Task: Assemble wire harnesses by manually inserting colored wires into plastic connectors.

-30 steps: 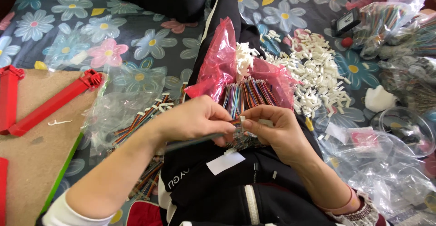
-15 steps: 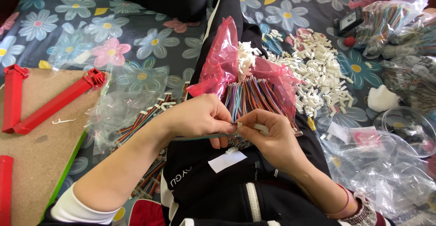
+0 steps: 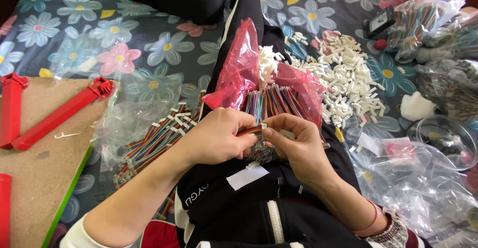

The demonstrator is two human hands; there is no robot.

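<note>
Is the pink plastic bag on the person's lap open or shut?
Open: the pink bag gapes, showing white connectors and multicoloured wires inside.

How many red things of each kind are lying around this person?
Red plastic bars on the brown board, counting the cut-off one: 3
Pink-red plastic bag on the lap: 1
Small red ball near the white connectors: 1
Total: 5

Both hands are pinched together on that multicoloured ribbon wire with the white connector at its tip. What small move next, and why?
Probably press the white connector fully onto the ribbon wire. The left hand pinches the wire just behind its end, the right hand has fingertips on the connector, and the two parts already meet, so only a short push along the wire seems left.
</note>
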